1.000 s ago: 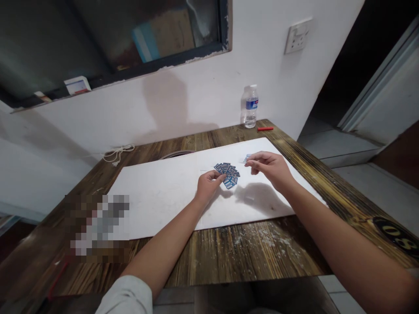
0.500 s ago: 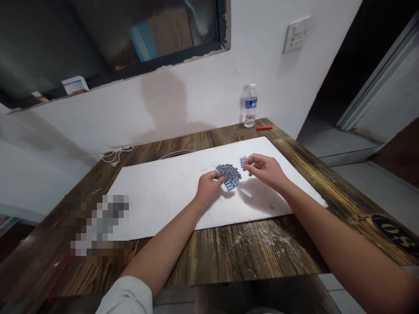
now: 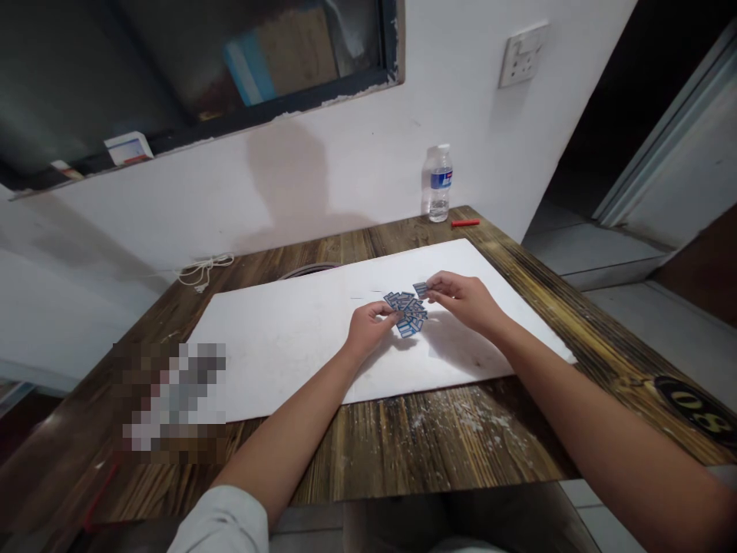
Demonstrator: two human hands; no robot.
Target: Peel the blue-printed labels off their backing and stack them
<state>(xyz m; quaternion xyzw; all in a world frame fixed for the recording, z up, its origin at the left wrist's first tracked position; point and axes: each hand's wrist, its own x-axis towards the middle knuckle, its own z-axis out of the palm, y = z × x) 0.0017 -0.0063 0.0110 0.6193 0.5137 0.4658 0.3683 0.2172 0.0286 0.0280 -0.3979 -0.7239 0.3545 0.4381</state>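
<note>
My left hand (image 3: 371,326) is closed on a fan of small blue-edged cards (image 3: 410,319), thumb on top, a little above the white board (image 3: 276,338). To the right, my right hand (image 3: 461,296) pinches a single striped blue card (image 3: 421,290) between thumb and fingers. That card is tilted and close to the upper right side of the fan; whether the two touch, I cannot tell. The printing on the cards is too small to read.
The board lies on a dark wooden table (image 3: 391,445) against a wall. At the back right are a water bottle (image 3: 441,184) and a red pen-like stick (image 3: 465,223). A white cable (image 3: 204,269) lies back left. A blurred-out patch (image 3: 178,399) covers the front left.
The single card by my right hand has tipped from upright to slanting and come slightly left, closer to the fan. My left hand keeps its place with the fanned cards.
</note>
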